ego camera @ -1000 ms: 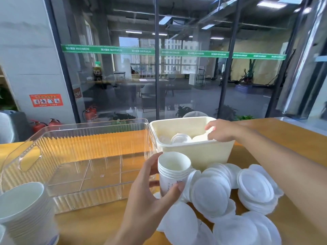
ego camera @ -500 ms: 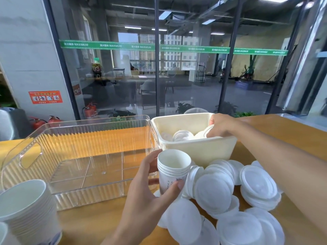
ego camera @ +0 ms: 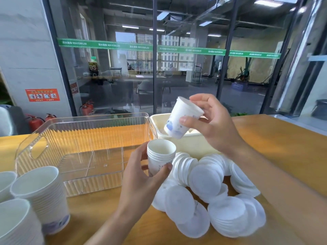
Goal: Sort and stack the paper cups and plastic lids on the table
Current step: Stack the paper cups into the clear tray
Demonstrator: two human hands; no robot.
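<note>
Right hand [ego camera: 215, 124] lifted paper cup [ego camera: 182, 119] from bin; left hand [ego camera: 141, 175] grips nested stack [ego camera: 160, 156].

Upright nested cup stack [ego camera: 161, 156] beside the lid pile [ego camera: 208, 193]; single tilted paper cup [ego camera: 182, 119] above the cream bin [ego camera: 191, 144].
</note>
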